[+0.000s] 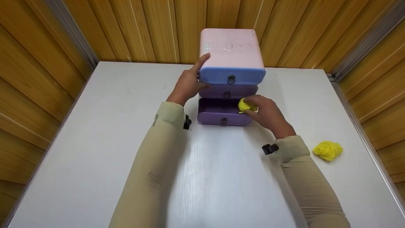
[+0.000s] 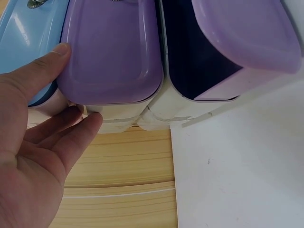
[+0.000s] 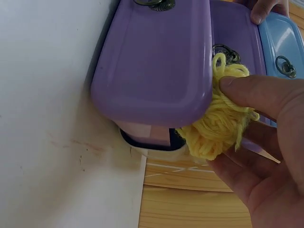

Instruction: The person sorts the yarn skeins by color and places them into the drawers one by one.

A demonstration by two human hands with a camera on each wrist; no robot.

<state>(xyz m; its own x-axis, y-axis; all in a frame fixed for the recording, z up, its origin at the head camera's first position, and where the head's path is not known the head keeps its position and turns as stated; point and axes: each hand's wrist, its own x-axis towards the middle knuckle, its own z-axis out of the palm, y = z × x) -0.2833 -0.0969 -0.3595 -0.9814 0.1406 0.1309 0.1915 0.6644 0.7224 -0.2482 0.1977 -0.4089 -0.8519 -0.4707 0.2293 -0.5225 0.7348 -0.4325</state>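
Observation:
A small drawer cabinet [image 1: 231, 47] with a pink top stands at the far side of the table. Its top blue drawer and middle purple drawer are closed, while the bottom purple drawer [image 1: 218, 119] is pulled out. My left hand [image 1: 188, 83] holds the cabinet's left side, thumb at the drawer fronts and fingers on the side wall [image 2: 114, 113]. My right hand [image 1: 269, 112] pinches a bundle of yellow yarn [image 3: 216, 126] between thumb and fingers, over the right end of the open drawer. Each drawer front has a ring pull [image 1: 231, 79].
Another yellow yarn bundle [image 1: 328, 150] lies on the white table [image 1: 215, 177], right of my right forearm. Wood-patterned panels [image 1: 158, 28] rise behind the table and along both sides.

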